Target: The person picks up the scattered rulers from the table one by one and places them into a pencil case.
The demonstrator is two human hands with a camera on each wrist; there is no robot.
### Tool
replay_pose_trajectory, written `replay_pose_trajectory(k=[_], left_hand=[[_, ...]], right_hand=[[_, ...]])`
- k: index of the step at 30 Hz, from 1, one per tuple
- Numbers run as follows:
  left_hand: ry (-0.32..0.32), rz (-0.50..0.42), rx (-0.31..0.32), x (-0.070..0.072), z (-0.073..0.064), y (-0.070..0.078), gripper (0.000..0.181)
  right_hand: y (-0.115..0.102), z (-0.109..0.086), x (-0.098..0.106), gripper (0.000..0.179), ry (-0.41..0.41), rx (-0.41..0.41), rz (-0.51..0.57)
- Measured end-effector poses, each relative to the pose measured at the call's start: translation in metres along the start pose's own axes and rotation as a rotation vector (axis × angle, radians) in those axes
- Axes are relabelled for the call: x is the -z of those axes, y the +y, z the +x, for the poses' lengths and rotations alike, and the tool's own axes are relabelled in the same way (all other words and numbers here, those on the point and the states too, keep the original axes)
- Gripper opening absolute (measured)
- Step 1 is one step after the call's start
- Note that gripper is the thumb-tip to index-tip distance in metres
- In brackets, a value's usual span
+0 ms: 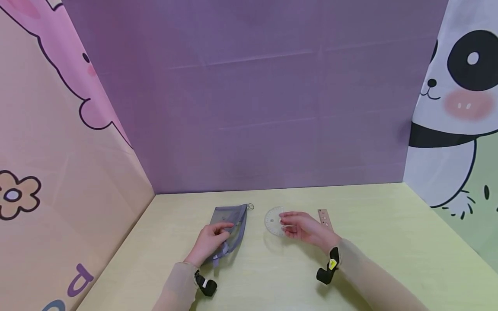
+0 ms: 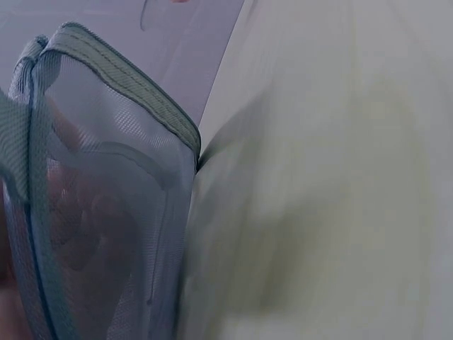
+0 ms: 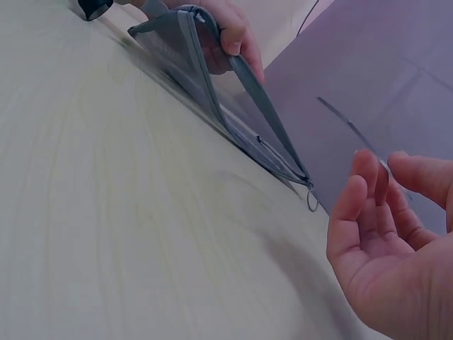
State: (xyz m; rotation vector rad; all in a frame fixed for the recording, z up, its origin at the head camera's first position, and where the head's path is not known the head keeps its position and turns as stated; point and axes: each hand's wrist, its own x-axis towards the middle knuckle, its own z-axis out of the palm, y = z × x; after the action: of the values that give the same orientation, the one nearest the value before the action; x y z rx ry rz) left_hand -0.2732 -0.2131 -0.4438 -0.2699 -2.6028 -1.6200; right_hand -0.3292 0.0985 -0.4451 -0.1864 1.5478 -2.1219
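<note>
A grey-purple mesh zip pouch (image 1: 229, 214) lies at the left on the table, its mouth spread apart. My left hand (image 1: 209, 242) pinches the pouch's upper edge, lifting that side, as the right wrist view also shows. Through the mesh pouch (image 2: 106, 234) in the left wrist view, fingers show faintly. To the right of the pouch, my right hand (image 1: 307, 230) holds a clear semicircular protractor (image 1: 273, 221) between thumb and fingers, above the table. The protractor (image 3: 347, 122) appears nearly edge-on in the right wrist view. A pinkish ruler (image 1: 324, 215) lies behind my right hand, partly hidden by it.
The pale wooden table (image 1: 256, 285) meets a purple backdrop (image 1: 249, 108) at its far edge. Printed cloth panels stand at the left and right, one with a panda (image 1: 459, 112). A metal ring (image 1: 250, 206) hangs at the pouch's far corner.
</note>
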Motion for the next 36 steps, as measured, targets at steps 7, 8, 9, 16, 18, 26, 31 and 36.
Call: replay_pose_trajectory(k=[7, 8, 9, 16, 18, 26, 31, 36], left_hand=[[0.002, -0.006, 0.004, -0.001, -0.001, 0.001, 0.036], [0.002, -0.008, 0.005, -0.001, -0.001, 0.001, 0.036], [0.001, -0.009, 0.006, -0.001, -0.001, 0.001, 0.036], [0.003, -0.002, 0.000, -0.002, -0.001, 0.000, 0.036], [-0.001, -0.003, -0.002, -0.001, -0.001, 0.000, 0.036], [-0.005, -0.003, -0.011, -0.001, 0.000, 0.000, 0.035], [-0.003, -0.003, -0.012, -0.001, 0.000, -0.001, 0.035], [-0.002, -0.009, -0.012, -0.001, 0.000, 0.001, 0.036]], right_hand=[[0.005, 0.007, -0.002, 0.013, -0.004, -0.014, -0.014], [0.005, 0.008, -0.002, 0.013, -0.001, -0.014, -0.016], [0.006, 0.009, -0.002, 0.013, 0.001, -0.014, -0.018], [0.008, 0.013, -0.007, 0.013, 0.005, -0.018, -0.021], [0.009, 0.015, -0.008, 0.014, 0.016, -0.017, -0.025], [0.008, 0.021, -0.017, 0.011, 0.068, -0.001, -0.040], [0.007, 0.025, -0.023, 0.005, 0.068, -0.001, -0.037], [0.009, 0.029, -0.027, 0.007, 0.050, 0.004, -0.037]])
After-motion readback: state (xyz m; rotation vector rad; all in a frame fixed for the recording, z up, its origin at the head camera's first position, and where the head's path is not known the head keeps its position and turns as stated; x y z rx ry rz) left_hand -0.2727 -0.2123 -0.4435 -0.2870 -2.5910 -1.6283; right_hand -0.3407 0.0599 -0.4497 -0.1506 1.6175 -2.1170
